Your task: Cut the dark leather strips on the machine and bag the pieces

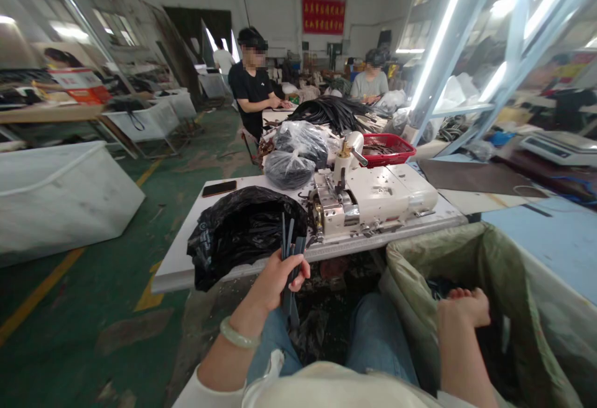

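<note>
Black strips (293,252) — a narrow, stiff-looking bundle, held upright in the left hand (280,287), just in front of the table edge. Fingers (298,274) wrap it in a closed fist; the ends stick out above the hand and below it, toward the lap. Jade bangle (239,333) on that wrist. Right hand (464,311) hangs palm-down over the mouth of a green woven sack (506,265), beside the right knee, fingers loosely curled; cannot tell if it has hold of anything. Denim-clad knees (377,333) sit between the two hands.

White worktable (177,271) ahead: black plastic bag (242,234) slumped open at its near edge, smartphone (219,188) face-up behind it, cream-coloured industrial machine (368,199) to the right. Beyond that, two tied black bags (289,168), red plastic basket (387,150), and a large heap of black strips (331,112). Further back, a person in a black T-shirt (254,88) works at a table, a person in a grey T-shirt (370,81) beyond. Digital scale (557,147) on the far right.
</note>
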Demonstrator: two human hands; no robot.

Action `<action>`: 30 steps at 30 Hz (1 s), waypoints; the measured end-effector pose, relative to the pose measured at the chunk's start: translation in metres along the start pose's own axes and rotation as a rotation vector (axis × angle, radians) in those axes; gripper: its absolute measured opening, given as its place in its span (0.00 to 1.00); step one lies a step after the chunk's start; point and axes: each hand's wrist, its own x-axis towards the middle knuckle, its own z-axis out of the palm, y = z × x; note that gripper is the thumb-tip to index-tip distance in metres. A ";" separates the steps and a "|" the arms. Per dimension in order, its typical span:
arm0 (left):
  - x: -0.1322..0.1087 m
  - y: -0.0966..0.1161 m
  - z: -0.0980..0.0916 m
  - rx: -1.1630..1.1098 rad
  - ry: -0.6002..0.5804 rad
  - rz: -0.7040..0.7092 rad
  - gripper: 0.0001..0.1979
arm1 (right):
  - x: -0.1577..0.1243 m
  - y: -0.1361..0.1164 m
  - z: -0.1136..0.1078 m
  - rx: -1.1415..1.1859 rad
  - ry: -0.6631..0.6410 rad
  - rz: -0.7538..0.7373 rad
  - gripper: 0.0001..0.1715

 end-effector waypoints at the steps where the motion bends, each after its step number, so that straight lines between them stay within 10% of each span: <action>1: 0.001 -0.001 0.004 0.021 -0.023 -0.009 0.11 | -0.012 0.007 0.012 0.013 -0.001 0.000 0.17; 3: 0.002 -0.003 0.014 0.067 -0.077 -0.033 0.12 | -0.044 0.023 0.047 0.017 -0.174 0.034 0.14; 6: 0.000 -0.004 0.025 0.122 -0.131 -0.057 0.10 | -0.104 0.039 0.104 -0.090 -0.942 0.202 0.19; 8: -0.003 -0.005 0.028 0.129 -0.127 -0.065 0.09 | -0.138 0.044 0.129 -0.193 -1.230 0.243 0.20; 18: -0.021 0.001 -0.007 -0.082 -0.058 -0.190 0.11 | -0.135 0.038 0.153 0.136 -0.928 0.391 0.15; 26: -0.009 0.000 -0.002 -0.114 -0.032 -0.168 0.17 | -0.133 0.044 0.124 0.049 -1.213 0.225 0.19; 30: -0.011 0.007 0.001 0.013 0.004 -0.038 0.16 | -0.120 0.041 0.113 -0.039 -1.449 0.360 0.37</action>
